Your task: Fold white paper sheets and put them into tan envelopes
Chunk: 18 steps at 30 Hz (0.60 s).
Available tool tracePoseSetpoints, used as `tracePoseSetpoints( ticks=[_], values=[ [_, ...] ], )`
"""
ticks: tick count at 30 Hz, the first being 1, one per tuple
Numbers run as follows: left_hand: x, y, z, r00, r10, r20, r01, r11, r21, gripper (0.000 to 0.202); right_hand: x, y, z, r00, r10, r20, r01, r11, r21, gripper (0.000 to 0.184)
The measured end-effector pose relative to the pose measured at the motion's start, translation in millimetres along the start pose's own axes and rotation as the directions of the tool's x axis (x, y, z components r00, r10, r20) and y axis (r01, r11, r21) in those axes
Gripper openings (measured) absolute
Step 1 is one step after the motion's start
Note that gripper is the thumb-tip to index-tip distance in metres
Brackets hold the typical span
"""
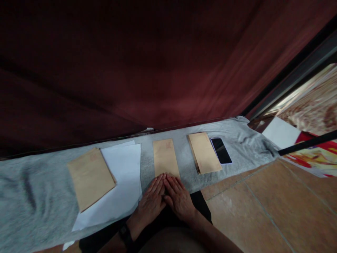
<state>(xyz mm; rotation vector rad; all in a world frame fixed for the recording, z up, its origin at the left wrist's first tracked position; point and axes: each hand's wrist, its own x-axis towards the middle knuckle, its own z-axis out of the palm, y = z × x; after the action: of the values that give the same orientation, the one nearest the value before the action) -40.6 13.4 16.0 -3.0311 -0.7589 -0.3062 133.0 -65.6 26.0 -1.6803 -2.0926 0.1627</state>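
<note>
My left hand (152,201) and my right hand (179,197) lie flat side by side, fingers stretched out and touching at the index fingers. Their fingertips rest on the near end of a tan envelope (165,157) that lies on a grey cloth (31,189). Neither hand holds anything. A dark watch band (125,234) shows on my left wrist.
Left of the hands a larger tan envelope (90,176) lies on white paper sheets (123,182). To the right sit a stack of tan envelopes (204,152) and a black phone (221,150). A dark red curtain (147,63) hangs behind. Tiled floor (265,207) spreads to the right.
</note>
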Motion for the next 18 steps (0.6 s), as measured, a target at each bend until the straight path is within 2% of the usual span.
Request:
tracePoseSetpoints(
  ticks=[4, 8, 13, 18],
  values=[
    [2, 3, -7.7, 1.000, -0.028, -0.006, 0.028, 0.999, -0.024, 0.074, -11, 17, -5, 0.999, 0.045, -0.011, -0.045, 0.998, -0.044, 0.061],
    [3, 3, -10.7, 1.000, -0.019, 0.004, 0.019, 0.998, -0.057, 0.072, -10, 35, -17, 0.998, 0.021, 0.051, -0.019, 0.999, -0.040, 0.058],
    [3, 2, -7.9, 1.000, -0.028, -0.013, 0.027, 0.996, -0.081, 0.067, 19, 56, -24, 0.990, -0.067, 0.122, 0.071, 0.997, -0.026, 0.058],
    [2, 2, -8.5, 0.999, -0.029, 0.012, 0.030, 0.998, -0.055, 0.069, 58, 86, -15, 0.989, -0.088, 0.121, 0.096, 0.994, -0.059, 0.059]
  ],
)
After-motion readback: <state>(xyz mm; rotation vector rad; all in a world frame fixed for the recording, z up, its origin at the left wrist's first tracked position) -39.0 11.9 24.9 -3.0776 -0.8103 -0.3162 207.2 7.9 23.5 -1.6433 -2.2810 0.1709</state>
